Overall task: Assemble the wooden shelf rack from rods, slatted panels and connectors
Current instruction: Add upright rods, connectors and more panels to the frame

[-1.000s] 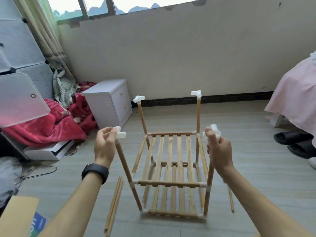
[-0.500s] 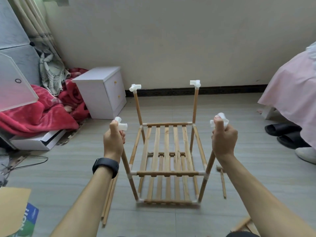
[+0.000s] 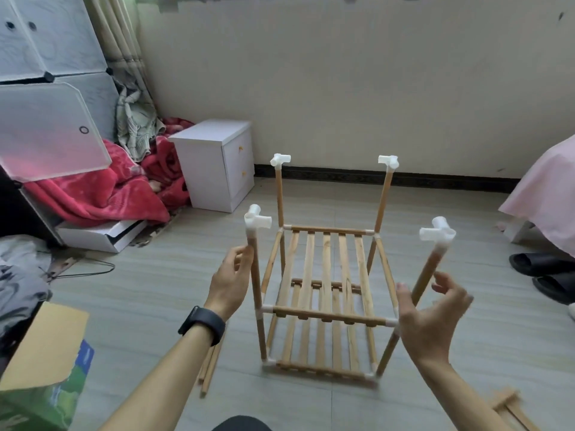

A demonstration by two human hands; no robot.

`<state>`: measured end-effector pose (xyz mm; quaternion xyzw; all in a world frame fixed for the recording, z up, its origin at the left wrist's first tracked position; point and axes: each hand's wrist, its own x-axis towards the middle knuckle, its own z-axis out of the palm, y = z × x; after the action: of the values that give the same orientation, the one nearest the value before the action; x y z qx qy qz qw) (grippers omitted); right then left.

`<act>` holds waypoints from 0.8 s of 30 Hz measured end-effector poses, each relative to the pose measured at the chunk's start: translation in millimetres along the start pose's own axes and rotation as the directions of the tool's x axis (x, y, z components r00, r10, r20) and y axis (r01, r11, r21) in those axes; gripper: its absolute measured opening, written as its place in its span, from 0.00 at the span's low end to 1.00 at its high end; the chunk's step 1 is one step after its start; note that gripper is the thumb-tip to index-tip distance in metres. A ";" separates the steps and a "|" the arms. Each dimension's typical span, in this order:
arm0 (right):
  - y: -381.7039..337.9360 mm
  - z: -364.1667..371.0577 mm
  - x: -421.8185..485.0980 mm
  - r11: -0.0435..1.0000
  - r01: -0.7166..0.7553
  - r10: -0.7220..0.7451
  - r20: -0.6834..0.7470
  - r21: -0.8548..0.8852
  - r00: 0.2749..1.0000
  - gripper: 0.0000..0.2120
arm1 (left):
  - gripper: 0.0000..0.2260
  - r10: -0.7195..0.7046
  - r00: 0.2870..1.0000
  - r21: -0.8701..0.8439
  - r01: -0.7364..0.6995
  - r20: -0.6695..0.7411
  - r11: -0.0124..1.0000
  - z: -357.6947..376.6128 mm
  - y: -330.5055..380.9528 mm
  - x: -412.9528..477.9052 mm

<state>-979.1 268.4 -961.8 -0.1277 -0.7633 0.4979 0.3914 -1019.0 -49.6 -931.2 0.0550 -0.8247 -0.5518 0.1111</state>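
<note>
We see the wooden rack standing upright on the grey plank-patterned floor, in the middle of the room, between the two hands. It has four round, pale-brown rods as posts. Each is capped by a white plastic connector with stubby tube sockets, such as the front-left connector and the front-right connector. Two flat slatted panels sit between the posts, the upper panel about halfway up and the lower panel at the foot.

The left hand is slack, its fingers loosely bent beside the front-left rod. We cannot tell whether the fingertips touch it. The right hand is spread wide, palm up, near the front-right rod and gripping nothing. A black band wraps the left wrist.

Loose rods lie on the floor by the left forearm. Beyond stand a boxy white cabinet, a rumpled red blanket, a cardboard box and black slippers.
</note>
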 end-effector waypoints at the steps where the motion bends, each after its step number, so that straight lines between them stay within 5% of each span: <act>1: 8.4 2.6 -16.0 0.997 0.064 -0.061 0.055 -0.050 0.997 0.22 | 0.20 -0.041 0.999 0.024 0.042 -0.013 0.999 -2.8 -20.1 -4.5; 4: 26.4 19.5 -53.0 0.942 0.278 -0.196 0.361 -0.189 0.912 0.20 | 0.15 -0.212 0.977 0.116 0.213 -0.021 0.970 -9.2 -88.4 -22.3; 7: 27.5 51.8 -65.7 0.836 0.492 -0.252 0.626 -0.245 0.738 0.18 | 0.17 -0.420 0.907 0.296 0.391 0.041 0.872 -12.0 -153.9 -43.1; 15: 34.6 160.6 -59.8 0.662 0.704 -0.011 0.936 -0.257 0.351 0.33 | 0.25 -0.716 0.697 0.617 0.543 0.047 0.569 0.0 -249.7 -70.3; 24: 48.3 178.8 -71.7 0.621 0.729 0.008 0.932 -0.289 0.362 0.34 | 0.21 -0.754 0.656 0.703 0.544 -0.015 0.459 10.4 -316.7 -68.4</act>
<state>-1070.7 131.2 -1072.4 0.2030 -0.9768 0.0636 -0.0237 -965.4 -147.6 -1235.5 0.3201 -0.8812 -0.2275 -0.2633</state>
